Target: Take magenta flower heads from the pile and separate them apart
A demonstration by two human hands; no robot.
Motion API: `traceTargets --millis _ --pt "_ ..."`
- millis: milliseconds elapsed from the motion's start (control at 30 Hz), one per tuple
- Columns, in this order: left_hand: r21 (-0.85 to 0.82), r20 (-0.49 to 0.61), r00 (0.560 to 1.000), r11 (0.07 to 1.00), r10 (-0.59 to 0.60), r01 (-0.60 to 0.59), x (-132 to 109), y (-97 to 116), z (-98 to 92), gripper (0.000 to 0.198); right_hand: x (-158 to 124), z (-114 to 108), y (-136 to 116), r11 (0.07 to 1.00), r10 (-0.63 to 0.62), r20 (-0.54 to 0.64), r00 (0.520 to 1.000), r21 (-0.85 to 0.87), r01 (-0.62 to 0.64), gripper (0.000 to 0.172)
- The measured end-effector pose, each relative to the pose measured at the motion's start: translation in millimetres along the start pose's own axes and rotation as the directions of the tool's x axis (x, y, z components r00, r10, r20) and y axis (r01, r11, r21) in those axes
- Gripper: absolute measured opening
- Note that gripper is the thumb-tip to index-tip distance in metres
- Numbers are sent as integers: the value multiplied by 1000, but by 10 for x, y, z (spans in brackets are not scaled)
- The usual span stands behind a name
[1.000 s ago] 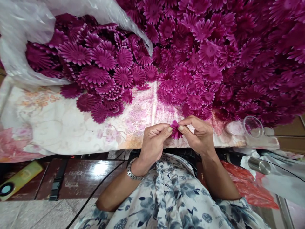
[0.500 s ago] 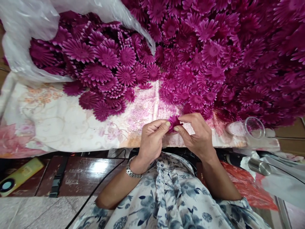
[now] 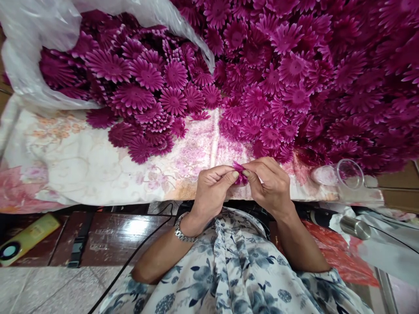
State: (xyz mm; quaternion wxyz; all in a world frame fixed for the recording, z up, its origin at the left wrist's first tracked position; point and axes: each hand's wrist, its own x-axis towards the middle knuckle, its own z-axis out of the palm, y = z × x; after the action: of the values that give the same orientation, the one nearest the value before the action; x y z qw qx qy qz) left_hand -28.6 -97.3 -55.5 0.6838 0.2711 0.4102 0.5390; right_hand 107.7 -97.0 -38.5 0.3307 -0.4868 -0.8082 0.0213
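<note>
Both hands meet at the near edge of a cloth-covered table [image 3: 81, 170]. My left hand [image 3: 211, 192] and my right hand [image 3: 270, 183] pinch one small magenta fabric flower [image 3: 240, 173] between thumbs and fingertips; most of it is hidden by the fingers. A metal watch [image 3: 183, 233] sits on my left wrist. Just beyond the hands lies a large heap of magenta daisy-shaped flowers [image 3: 294, 74], reaching to the right edge.
A clear plastic bag [image 3: 36, 48] at the back left spills more flowers [image 3: 144, 87] onto the floral cloth. A small clear cup [image 3: 347, 174] stands to the right of my hands. A metal cylinder [image 3: 355, 226] lies lower right, a yellow device [image 3: 28, 240] lower left.
The hands stay together at the table edge, turning and squeezing the flower; it now shows less between the fingertips than a second ago. The view shifted slightly.
</note>
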Motion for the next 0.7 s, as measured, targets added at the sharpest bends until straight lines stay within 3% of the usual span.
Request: traceTargets --millis 200,500,600,700 --pt "78 18 1000 997 24 -26 -21 -32 -63 10 10 -27 -15 994 48 -17 999 95 -46 9" --pt "268 93 995 961 46 -69 -53 50 -147 15 -10 -65 -3 982 -104 -11 994 -157 101 5" --pt "235 60 998 971 37 -50 -38 94 -210 21 1 -169 106 977 -79 -137 987 -208 49 9" --pt "167 3 1000 986 -2 2 -15 135 -239 23 3 -345 334 946 16 -339 941 -300 -124 9"
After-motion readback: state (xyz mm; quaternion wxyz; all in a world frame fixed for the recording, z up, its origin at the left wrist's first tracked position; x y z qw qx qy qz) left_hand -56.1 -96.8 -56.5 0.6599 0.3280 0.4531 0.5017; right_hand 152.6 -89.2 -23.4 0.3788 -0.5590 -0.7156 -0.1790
